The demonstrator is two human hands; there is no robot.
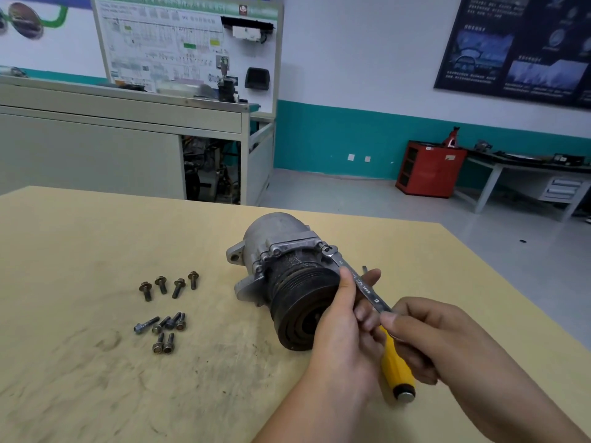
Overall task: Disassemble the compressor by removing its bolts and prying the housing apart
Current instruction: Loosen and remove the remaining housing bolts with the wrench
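Wrench (367, 290) on compressor (284, 251), pinched by left hand (345, 324), right hand (428, 337)

One number legible, on the wrench
The wrench (361, 284) bears "12" on its shank; print on the wall board (166, 43) and dark poster (518, 49) is too blurred to read.

the left hand (343, 321) and right hand (428, 334) are bare, the left forearm (307, 404) and right forearm (511, 388) unsleeved; the fingernails are short and plain.
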